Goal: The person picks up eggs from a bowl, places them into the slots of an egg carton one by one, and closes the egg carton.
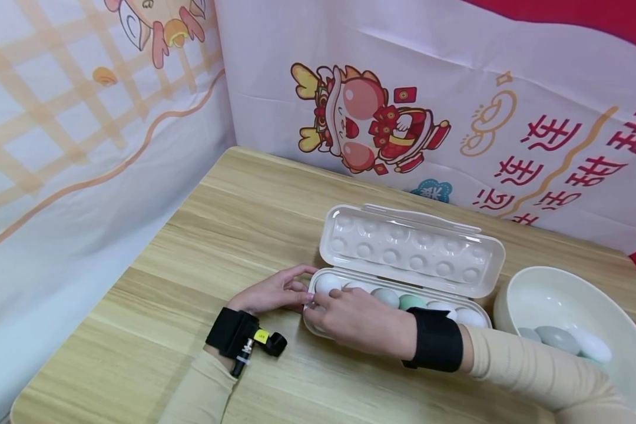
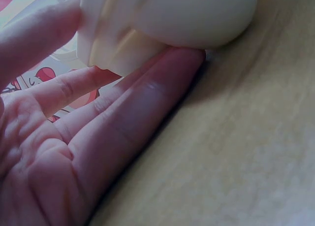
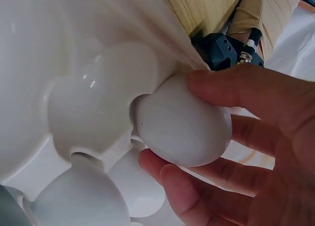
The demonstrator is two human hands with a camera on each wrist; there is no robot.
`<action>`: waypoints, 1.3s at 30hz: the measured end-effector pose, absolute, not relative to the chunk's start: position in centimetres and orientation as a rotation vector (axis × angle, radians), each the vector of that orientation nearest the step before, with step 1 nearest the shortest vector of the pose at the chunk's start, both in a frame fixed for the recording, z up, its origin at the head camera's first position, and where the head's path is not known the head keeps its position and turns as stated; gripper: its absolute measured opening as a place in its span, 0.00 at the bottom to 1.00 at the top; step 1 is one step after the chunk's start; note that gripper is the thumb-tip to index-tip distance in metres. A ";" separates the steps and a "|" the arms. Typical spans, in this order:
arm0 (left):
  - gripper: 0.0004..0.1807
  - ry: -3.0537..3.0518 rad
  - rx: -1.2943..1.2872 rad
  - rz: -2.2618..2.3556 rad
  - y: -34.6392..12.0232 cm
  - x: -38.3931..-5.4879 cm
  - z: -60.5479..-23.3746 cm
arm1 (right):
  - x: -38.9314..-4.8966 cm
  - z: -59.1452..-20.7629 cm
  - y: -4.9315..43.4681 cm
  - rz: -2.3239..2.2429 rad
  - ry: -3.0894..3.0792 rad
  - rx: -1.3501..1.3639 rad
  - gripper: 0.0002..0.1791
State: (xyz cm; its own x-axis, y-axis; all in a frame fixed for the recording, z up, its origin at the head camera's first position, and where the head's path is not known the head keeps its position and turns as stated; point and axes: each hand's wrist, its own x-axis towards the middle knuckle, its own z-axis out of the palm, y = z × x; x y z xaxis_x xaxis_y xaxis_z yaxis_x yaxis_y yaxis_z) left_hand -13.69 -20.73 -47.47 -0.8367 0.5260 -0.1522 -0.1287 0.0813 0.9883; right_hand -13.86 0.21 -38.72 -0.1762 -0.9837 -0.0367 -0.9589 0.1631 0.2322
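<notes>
A cream plastic egg box [image 1: 318, 331] lies on the table with its lid [image 1: 403, 250] folded back. My left hand [image 1: 275, 291] grips the box's left end, thumb at the rim and fingers [image 2: 147, 95] against the lower side. My right hand [image 1: 360, 321] pinches a white egg [image 3: 184, 122] between thumb and fingers, at the end cup of the front row. In the right wrist view, the cup [image 3: 98, 103] beside it is bare. Along the back row sit several eggs, among them a white egg [image 1: 327, 284], a grey-blue egg [image 1: 386, 296] and a green egg [image 1: 410, 302].
A large cream bowl [image 1: 530, 285] with several white, grey and green eggs [image 1: 559, 338] stands right of the box, under the right forearm. The wooden table [image 1: 191, 247] meets printed cloth [image 1: 265, 112] at the back and left.
</notes>
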 end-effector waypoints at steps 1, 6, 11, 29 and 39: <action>0.26 1.885 0.394 1.811 -20.7 -13.7 -47.5 | -13.9 -38.8 0.2 -0.300 -2.296 1.922 0.13; 0.25 1.866 0.401 1.828 -20.7 -13.7 -47.5 | -13.8 -39.1 0.1 -0.255 -2.288 1.877 0.10; 0.25 1.827 0.367 1.849 -20.6 -13.7 -47.5 | -13.7 -39.5 0.1 -0.215 -2.310 1.869 0.10; 0.25 1.863 0.358 1.825 -20.6 -13.7 -47.4 | -13.8 -39.6 0.3 -0.182 -2.298 1.869 0.11; 0.26 1.856 0.353 1.819 -20.6 -13.8 -47.5 | -13.8 -38.8 0.5 -0.167 -2.363 1.846 0.17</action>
State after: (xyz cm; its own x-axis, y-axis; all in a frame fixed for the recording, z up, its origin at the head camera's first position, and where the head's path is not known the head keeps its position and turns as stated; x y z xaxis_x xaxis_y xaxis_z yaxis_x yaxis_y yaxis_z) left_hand -13.77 -20.64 -47.51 -0.8346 0.5220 -0.1763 -0.1657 0.0673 0.9839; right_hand -13.79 0.54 -38.80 -0.2384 -0.9703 0.0403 -0.9551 0.2417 0.1713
